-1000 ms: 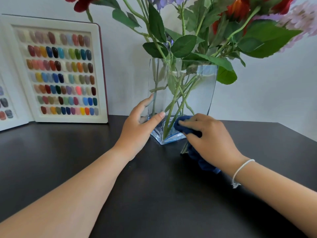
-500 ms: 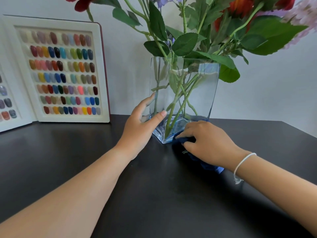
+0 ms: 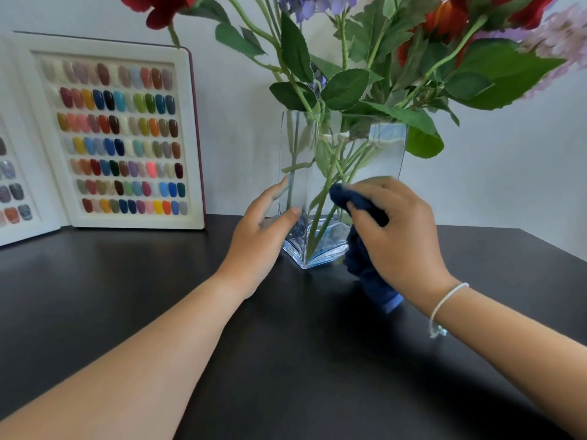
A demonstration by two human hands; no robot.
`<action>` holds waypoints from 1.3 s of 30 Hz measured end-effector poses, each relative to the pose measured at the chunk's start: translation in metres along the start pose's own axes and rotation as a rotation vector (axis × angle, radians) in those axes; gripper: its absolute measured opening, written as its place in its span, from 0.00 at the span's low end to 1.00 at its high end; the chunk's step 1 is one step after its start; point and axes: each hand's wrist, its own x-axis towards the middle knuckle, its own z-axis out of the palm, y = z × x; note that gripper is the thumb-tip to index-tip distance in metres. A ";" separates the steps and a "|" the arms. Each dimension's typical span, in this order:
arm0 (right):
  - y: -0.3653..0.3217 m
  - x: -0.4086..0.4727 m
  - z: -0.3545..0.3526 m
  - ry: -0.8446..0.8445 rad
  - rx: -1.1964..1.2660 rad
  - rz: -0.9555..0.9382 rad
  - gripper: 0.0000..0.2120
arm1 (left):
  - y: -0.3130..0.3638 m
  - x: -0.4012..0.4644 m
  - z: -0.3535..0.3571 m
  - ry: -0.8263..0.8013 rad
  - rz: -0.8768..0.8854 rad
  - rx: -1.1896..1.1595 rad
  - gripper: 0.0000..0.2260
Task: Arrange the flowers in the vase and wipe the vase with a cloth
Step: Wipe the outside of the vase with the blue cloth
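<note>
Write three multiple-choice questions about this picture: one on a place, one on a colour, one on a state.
1. Where does the board of nail colours stand?
A. left of the vase
B. right of the vase
C. inside the vase

2. What colour is the cloth?
A. white
B. dark blue
C. yellow

3. How is the cloth held?
A. lying free on the table
B. draped over the flowers
C. bunched in the right hand against the vase

Answers:
A, the board leans on the wall left of the vase.
B, the cloth is dark blue.
C, the right hand presses it to the glass.
</note>
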 end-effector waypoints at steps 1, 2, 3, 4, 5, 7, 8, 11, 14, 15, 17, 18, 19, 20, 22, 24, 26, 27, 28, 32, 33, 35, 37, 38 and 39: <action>0.000 -0.004 0.004 -0.054 -0.031 -0.012 0.13 | 0.000 -0.001 0.000 -0.001 0.000 -0.005 0.17; 0.000 -0.008 0.007 -0.099 -0.054 -0.023 0.13 | 0.000 -0.001 0.000 -0.004 0.001 -0.007 0.17; 0.000 -0.011 0.009 -0.128 -0.069 -0.032 0.13 | 0.001 -0.001 0.000 -0.005 0.002 -0.006 0.17; 0.000 -0.012 0.010 -0.148 -0.081 -0.039 0.13 | 0.001 -0.001 0.000 -0.007 0.004 -0.003 0.17; 0.000 -0.012 0.009 -0.169 -0.094 -0.043 0.13 | 0.001 -0.002 0.000 -0.009 0.006 0.000 0.18; 0.000 -0.014 0.008 -0.219 -0.132 -0.050 0.13 | 0.001 -0.001 0.000 -0.011 0.007 0.007 0.18; 0.000 -0.014 0.007 -0.248 -0.158 -0.056 0.12 | 0.000 -0.001 0.000 -0.009 0.007 0.010 0.18; -0.001 -0.016 0.006 -0.343 -0.218 -0.060 0.12 | 0.001 -0.002 0.000 -0.002 0.013 0.021 0.18; -0.001 -0.015 0.005 -0.434 -0.244 -0.046 0.11 | 0.002 -0.002 0.001 -0.001 0.017 0.035 0.17; -0.001 -0.015 0.004 -0.460 -0.261 -0.045 0.10 | 0.001 -0.002 0.001 -0.003 0.018 0.036 0.17; 0.000 -0.015 0.004 -0.506 -0.298 -0.052 0.11 | 0.001 -0.002 0.002 -0.004 0.020 0.035 0.17; 0.001 -0.015 0.004 -0.529 -0.311 -0.053 0.11 | 0.001 -0.002 0.002 -0.002 0.023 0.036 0.17; 0.001 -0.014 0.005 -0.556 -0.321 -0.051 0.12 | 0.002 -0.002 0.002 0.000 0.025 0.037 0.17; 0.002 -0.013 0.005 -0.585 -0.331 -0.048 0.12 | 0.002 -0.002 0.002 0.001 0.028 0.037 0.18; 0.003 -0.010 0.007 -0.638 -0.354 -0.041 0.14 | 0.002 -0.002 0.002 0.003 0.032 0.042 0.18; 0.003 -0.009 0.008 -0.669 -0.364 -0.040 0.14 | 0.001 -0.002 0.002 0.002 0.035 0.049 0.18; 0.002 -0.010 0.007 -0.674 -0.358 -0.045 0.13 | 0.001 -0.002 0.002 -0.002 0.035 0.056 0.18; 0.001 -0.011 0.007 -0.672 -0.350 -0.045 0.13 | 0.001 -0.002 0.002 -0.004 0.036 0.060 0.19; 0.000 -0.011 0.006 -0.673 -0.339 -0.039 0.15 | 0.001 -0.003 0.002 -0.007 0.038 0.063 0.19; 0.000 -0.011 0.006 -0.681 -0.349 -0.052 0.20 | 0.001 -0.003 0.002 -0.018 0.047 0.065 0.19; 0.000 -0.011 0.006 -0.681 -0.367 -0.064 0.18 | 0.001 -0.003 0.001 -0.018 0.048 0.068 0.19; 0.002 -0.011 0.007 -0.690 -0.391 -0.074 0.15 | 0.000 -0.002 0.001 -0.021 0.055 0.064 0.19; 0.003 -0.010 0.008 -0.702 -0.409 -0.075 0.14 | -0.001 -0.001 0.001 -0.025 0.055 0.052 0.19; 0.003 -0.010 0.008 -0.706 -0.416 -0.076 0.14 | -0.003 0.000 0.001 -0.026 0.053 0.048 0.19; 0.003 -0.010 0.008 -0.710 -0.423 -0.074 0.14 | -0.003 0.001 0.001 -0.027 0.051 0.043 0.20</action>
